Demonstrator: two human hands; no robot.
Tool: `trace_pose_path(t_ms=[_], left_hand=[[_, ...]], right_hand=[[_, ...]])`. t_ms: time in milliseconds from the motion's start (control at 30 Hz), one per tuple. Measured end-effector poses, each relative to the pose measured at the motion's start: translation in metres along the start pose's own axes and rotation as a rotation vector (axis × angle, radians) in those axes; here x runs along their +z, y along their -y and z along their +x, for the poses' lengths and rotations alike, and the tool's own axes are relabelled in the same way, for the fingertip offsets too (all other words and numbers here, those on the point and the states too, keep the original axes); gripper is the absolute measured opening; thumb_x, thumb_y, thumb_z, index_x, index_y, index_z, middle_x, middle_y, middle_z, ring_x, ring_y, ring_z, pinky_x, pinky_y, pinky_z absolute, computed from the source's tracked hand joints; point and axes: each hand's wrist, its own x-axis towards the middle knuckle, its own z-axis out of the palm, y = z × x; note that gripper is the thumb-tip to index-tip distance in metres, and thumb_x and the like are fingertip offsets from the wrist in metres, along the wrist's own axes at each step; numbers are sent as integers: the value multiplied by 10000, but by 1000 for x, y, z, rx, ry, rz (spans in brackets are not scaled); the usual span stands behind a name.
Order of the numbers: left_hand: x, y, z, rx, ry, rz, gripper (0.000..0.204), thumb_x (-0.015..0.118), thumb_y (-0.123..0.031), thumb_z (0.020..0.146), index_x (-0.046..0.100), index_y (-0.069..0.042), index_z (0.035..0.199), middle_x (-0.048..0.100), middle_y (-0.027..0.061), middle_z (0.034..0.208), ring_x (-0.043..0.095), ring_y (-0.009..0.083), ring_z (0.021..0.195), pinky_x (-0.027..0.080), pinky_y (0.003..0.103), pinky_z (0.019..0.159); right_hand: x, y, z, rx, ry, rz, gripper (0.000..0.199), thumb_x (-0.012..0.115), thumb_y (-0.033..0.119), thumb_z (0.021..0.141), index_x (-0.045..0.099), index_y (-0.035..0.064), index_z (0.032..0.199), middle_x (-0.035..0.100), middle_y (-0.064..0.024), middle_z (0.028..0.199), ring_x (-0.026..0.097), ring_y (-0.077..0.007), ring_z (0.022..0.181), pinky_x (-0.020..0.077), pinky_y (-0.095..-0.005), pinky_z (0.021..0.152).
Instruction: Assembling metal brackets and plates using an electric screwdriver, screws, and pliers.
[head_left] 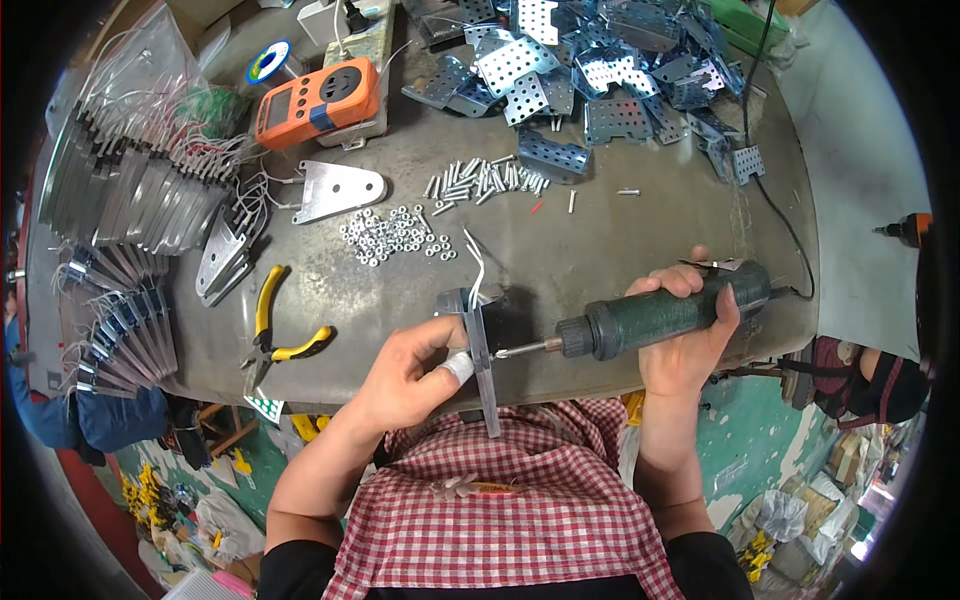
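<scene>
My left hand (418, 372) grips a narrow metal plate (482, 370), held on edge at the front of the bench, with white wires (474, 262) rising from its far end. A white wrap covers part of the thumb. My right hand (680, 335) is closed around a dark green electric screwdriver (650, 322) that lies level and points left. The tip of its bit (515, 351) meets or nearly meets the plate's right face; a screw there is too small to make out. Beyond the plate lie a heap of small nuts (390, 236) and a pile of screws (478, 182).
Perforated metal brackets (610, 70) are heaped at the back. An orange multimeter (318, 103) stands back left, near wired metal plates (130, 180). Yellow-handled pliers (268, 330) lie left of my left hand. The screwdriver's black cord (800, 250) runs along the right side.
</scene>
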Motion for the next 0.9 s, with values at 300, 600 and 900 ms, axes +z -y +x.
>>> trace_pose_path(t_ms=[300,600,900], left_hand=[[-4,-3,-3,-49,-14,162,149,508,-151,776,505,-3,796,532,34,845,480,95,814,384,248,720],[-37,-3,-1,80,-771,1049,203,585,33,695,518,-20,880,586,118,892,558,258,840,436,338,720],[-42,-12,6,176,-495,1250,216,603,55,662,490,-20,830,581,114,869,559,267,833,445,329,729]], right_hand=[[-3,-7,-2,-9,40,-6,400,594,266,793,458,88,1123,508,-11,817,490,-148,815,357,-379,877],[-14,-9,-6,-10,-39,49,431,591,254,791,441,72,1152,479,-22,840,481,-155,838,364,-394,884],[-11,-8,-6,-20,-49,29,440,595,235,787,445,55,1159,476,-38,842,474,-168,834,365,-396,885]])
